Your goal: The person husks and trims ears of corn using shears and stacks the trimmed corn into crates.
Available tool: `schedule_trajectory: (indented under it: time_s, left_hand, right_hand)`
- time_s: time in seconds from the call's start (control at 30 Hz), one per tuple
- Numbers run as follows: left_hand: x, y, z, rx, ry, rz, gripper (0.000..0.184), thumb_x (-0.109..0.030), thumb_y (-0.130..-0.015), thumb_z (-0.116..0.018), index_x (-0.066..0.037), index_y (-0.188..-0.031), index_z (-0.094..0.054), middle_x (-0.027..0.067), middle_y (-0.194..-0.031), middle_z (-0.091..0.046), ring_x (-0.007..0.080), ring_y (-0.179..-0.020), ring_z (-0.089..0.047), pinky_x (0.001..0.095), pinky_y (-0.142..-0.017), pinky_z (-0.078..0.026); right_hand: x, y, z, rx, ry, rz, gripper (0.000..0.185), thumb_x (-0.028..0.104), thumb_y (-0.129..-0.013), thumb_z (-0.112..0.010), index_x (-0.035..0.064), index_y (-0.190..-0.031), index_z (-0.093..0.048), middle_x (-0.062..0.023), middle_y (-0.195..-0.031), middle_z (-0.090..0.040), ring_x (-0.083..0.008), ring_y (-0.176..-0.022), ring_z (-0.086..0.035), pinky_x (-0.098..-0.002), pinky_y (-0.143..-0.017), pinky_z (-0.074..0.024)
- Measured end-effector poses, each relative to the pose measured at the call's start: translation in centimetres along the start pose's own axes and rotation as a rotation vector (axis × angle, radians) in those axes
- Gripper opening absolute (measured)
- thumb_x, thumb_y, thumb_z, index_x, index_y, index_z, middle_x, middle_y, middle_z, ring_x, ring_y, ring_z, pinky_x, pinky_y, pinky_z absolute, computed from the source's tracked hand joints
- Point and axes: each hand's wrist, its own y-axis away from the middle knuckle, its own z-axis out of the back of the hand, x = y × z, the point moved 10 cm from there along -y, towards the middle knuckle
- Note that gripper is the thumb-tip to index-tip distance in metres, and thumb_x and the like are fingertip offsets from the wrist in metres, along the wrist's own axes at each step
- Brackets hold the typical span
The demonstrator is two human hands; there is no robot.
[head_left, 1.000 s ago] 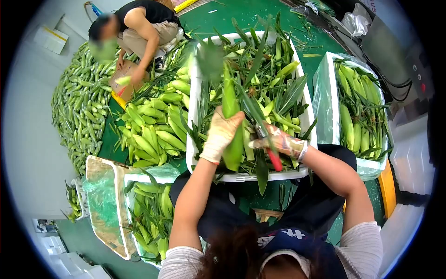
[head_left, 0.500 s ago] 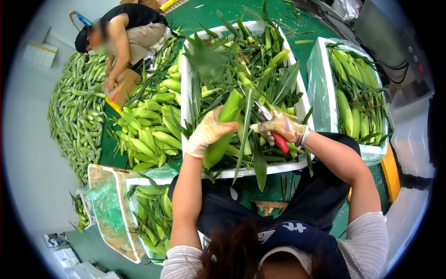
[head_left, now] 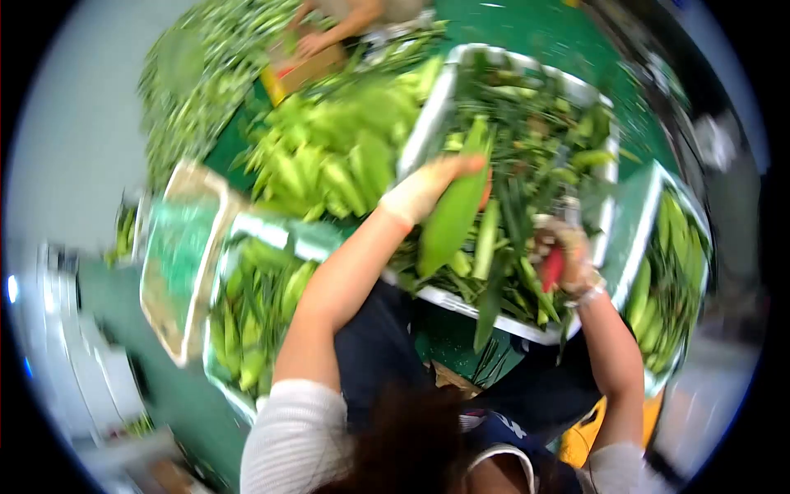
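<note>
My gloved left hand [head_left: 434, 183] is closed around a green husked ear of corn [head_left: 454, 218], held tilted above the white crate [head_left: 425, 123]. In my gloved right hand [head_left: 576, 253] are pruning shears with a red handle [head_left: 552, 268]; their metal blades point up and away, blurred by motion. The shears are apart from the corn, over the crate's right side. Cut leaves and stalks [head_left: 527, 140] fill the crate, which stands at my knees.
Left of the crate lies a heap of corn ears [head_left: 329, 165]. A lined box of corn [head_left: 255, 329] stands at lower left, another [head_left: 671, 280] at right. Beyond, a person's hands [head_left: 317, 41] are by a cardboard box [head_left: 309, 70], beside a large pile of ears [head_left: 185, 107].
The view has turned left, so the crate appears farther right and tilted. My hands have moved apart: the shears are now away from the corn, which stays in my left hand.
</note>
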Motion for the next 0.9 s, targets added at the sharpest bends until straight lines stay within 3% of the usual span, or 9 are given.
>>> schedule_trajectory:
  time_s: [0.1,0.27,0.37,0.47,0.57,0.63,0.67,0.77,0.9]
  left_hand:
    - [-3.1,-2.5,14.9,-0.373,0.472,-0.380,0.026,-0.027,-0.089,-0.058,-0.004,-0.100,-0.056,0.0075,-0.090,-0.061,0.0230,-0.085,-0.058,0.0345,-0.078,-0.049]
    - [-3.7,0.2,34.5,-1.037,0.759,-0.468,0.046,-0.041,-0.089,-0.053,-0.019,-0.129,-0.046,0.0094,-0.131,-0.049,0.0342,-0.116,-0.048,0.0640,-0.097,-0.030]
    - [-6.4,2.2,36.8,-0.884,0.921,-0.657,0.054,-0.043,-0.091,-0.049,-0.006,-0.131,-0.042,0.0145,-0.132,-0.047,0.0339,-0.120,-0.047,0.0546,-0.100,-0.034]
    - [-11.8,11.1,32.5,-0.626,0.395,-0.735,0.055,-0.035,-0.095,-0.046,0.009,-0.128,-0.039,0.0219,-0.132,-0.047,0.0331,-0.121,-0.048,0.0412,-0.098,-0.044]
    - [-9.9,22.8,27.2,-0.857,-0.406,-0.308,0.027,-0.017,-0.095,-0.047,0.004,-0.106,-0.059,0.0143,-0.100,-0.066,0.0219,-0.100,-0.064,0.0319,-0.088,-0.051]
    - [-1.8,27.5,27.2,-0.737,-0.292,-0.160,0.022,-0.021,-0.090,-0.053,-0.001,-0.091,-0.064,0.0065,-0.075,-0.064,0.0129,-0.064,-0.061,0.0256,-0.063,-0.050]
    - [2.3,29.3,27.4,-0.653,-0.771,0.167,0.019,-0.019,-0.086,-0.054,-0.004,-0.091,-0.064,0.0080,-0.077,-0.064,0.0095,-0.063,-0.057,0.0225,-0.060,-0.046]
    - [10.7,36.6,27.5,-0.998,-1.089,0.540,0.053,-0.034,-0.068,-0.070,-0.003,-0.110,-0.061,0.0188,-0.102,-0.065,0.0321,-0.099,-0.062,0.0367,-0.088,-0.048]
    - [13.8,38.3,27.3,-1.009,-1.140,0.771,0.062,-0.042,-0.065,-0.073,-0.005,-0.114,-0.058,0.0189,-0.115,-0.060,0.0297,-0.108,-0.058,0.0362,-0.091,-0.047]
  right_hand:
    - [2.3,0.9,1.6,-0.172,0.540,-0.023,0.034,0.025,-0.083,-0.065,0.0027,-0.107,-0.056,-0.0046,-0.076,-0.059,-0.0139,-0.064,-0.058,-0.0245,-0.054,-0.0479]
    - [3.3,0.3,8.3,-0.468,1.342,-0.091,0.055,0.032,-0.076,-0.071,-0.0007,-0.117,-0.053,-0.0116,-0.090,-0.062,-0.0228,-0.077,-0.060,-0.0313,-0.068,-0.0491]
    - [5.8,1.7,10.4,-0.676,1.642,-0.072,0.059,0.029,-0.071,-0.072,0.0013,-0.120,-0.051,-0.0153,-0.104,-0.061,-0.0269,-0.089,-0.058,-0.0368,-0.080,-0.0459]
    - [7.6,2.5,14.0,-0.734,1.524,-0.053,0.054,0.029,-0.075,-0.070,0.0014,-0.117,-0.052,-0.0110,-0.100,-0.061,-0.0235,-0.086,-0.055,-0.0349,-0.080,-0.0438]
    - [10.4,2.4,16.0,-0.780,1.505,0.105,0.057,0.031,-0.075,-0.070,0.0016,-0.120,-0.051,-0.0121,-0.107,-0.061,-0.0260,-0.093,-0.056,-0.0336,-0.085,-0.0424]
    - [11.7,2.2,13.9,-0.836,1.599,0.246,0.059,0.032,-0.074,-0.070,0.0018,-0.121,-0.050,-0.0136,-0.110,-0.061,-0.0282,-0.096,-0.058,-0.0344,-0.086,-0.0430]
    - [12.5,2.5,11.8,-0.931,1.728,0.299,0.066,0.034,-0.072,-0.072,0.0024,-0.125,-0.046,-0.0162,-0.113,-0.060,-0.0325,-0.099,-0.058,-0.0371,-0.086,-0.0441]
    - [13.1,2.7,8.9,-1.038,1.886,0.383,0.071,0.035,-0.071,-0.074,0.0025,-0.127,-0.044,-0.0192,-0.115,-0.060,-0.0352,-0.100,-0.060,-0.0388,-0.087,-0.0454]
    - [9.8,2.2,6.6,-0.868,1.859,0.383,0.071,0.031,-0.072,-0.075,0.0032,-0.128,-0.041,-0.0179,-0.106,-0.063,-0.0319,-0.093,-0.061,-0.0390,-0.082,-0.0471]
